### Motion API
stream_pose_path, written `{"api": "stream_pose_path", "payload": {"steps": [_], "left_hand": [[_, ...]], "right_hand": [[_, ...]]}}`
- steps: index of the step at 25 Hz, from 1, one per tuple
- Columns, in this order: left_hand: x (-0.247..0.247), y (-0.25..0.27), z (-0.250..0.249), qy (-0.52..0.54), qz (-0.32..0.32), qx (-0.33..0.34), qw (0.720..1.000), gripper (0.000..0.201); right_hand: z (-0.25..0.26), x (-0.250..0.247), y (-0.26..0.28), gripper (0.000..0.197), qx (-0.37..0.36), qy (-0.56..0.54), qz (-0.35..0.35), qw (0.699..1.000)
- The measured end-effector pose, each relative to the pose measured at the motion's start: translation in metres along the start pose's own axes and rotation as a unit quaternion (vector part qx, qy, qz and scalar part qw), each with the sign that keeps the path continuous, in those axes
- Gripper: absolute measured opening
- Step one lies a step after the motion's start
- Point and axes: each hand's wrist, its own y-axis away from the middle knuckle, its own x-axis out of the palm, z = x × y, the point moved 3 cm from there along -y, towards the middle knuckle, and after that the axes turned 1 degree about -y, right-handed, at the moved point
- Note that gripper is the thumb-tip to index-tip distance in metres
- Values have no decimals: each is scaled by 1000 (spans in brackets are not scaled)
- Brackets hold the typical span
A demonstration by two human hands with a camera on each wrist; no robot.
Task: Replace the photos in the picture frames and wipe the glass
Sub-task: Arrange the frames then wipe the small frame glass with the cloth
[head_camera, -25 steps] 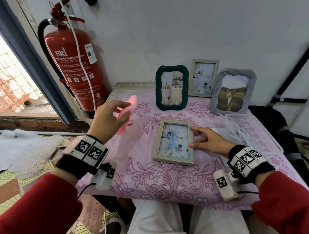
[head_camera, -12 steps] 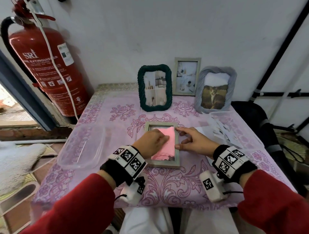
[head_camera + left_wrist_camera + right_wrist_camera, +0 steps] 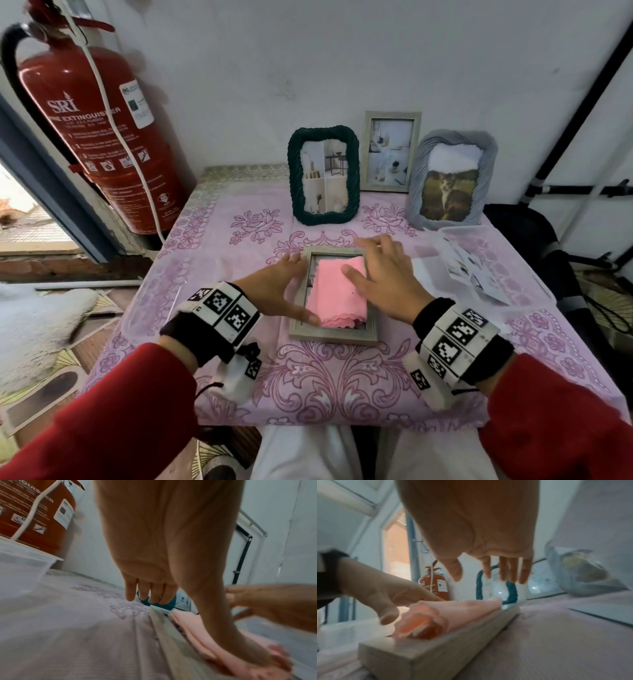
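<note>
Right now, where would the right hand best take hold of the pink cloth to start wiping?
Probably flat from above, fingers spread over the middle of the cloth. It lies folded on the glass of the frame, so pressing beats pinching an edge. The right hand is open over it; the left hand braces the frame's left rail.

Red sleeves (image 3: 85,421), white trousers (image 3: 342,452) — each wrist has a black band (image 3: 191,337) carrying white blocks with black square-code markers (image 3: 226,306), thin black cables
</note>
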Motion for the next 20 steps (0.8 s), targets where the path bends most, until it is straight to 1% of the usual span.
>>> {"api": "stream_pose_path", "payload": {"steps": [1,2,3,4,5,6,7,10,12,15,18,20], "left_hand": [[2,0,2,-20,31,0,999,115],[3,-2,4,-35,44,4,998,117],[4,-3,5,-48,43,9,998,118],[4,-4,5,-59,39,13,997,119],[4,-5,6,-73,34,17,997,120],[4,-6,7,-88,29,22,995,120],[4,-7,7,-104,23,26,994,120],[2,-11,8,-139,26,28,990,122],[1,-13,10,-153,35,21,987,124],[2,-14,14,-166,36,26,985,125],[3,-14,16,-165,35,34,985,125],[1,-15,16,-169,24,35,985,126]], "right_hand": [[9,3,-1,58,-46,33,38,998],[16,11,-3,61,-77,65,94,990],[19,19,-5,66,-89,91,146,981],[19,25,-9,71,-90,103,180,974],[18,28,-13,74,-91,103,191,972],[17,29,-17,74,-95,96,190,973],[17,29,-21,69,-101,86,182,974],[21,28,-23,38,-137,21,152,979],[26,32,-16,24,-178,8,145,973],[21,28,2,16,-215,2,152,965],[8,18,3,15,-218,34,174,960],[5,18,-10,15,-207,74,147,965]]}}
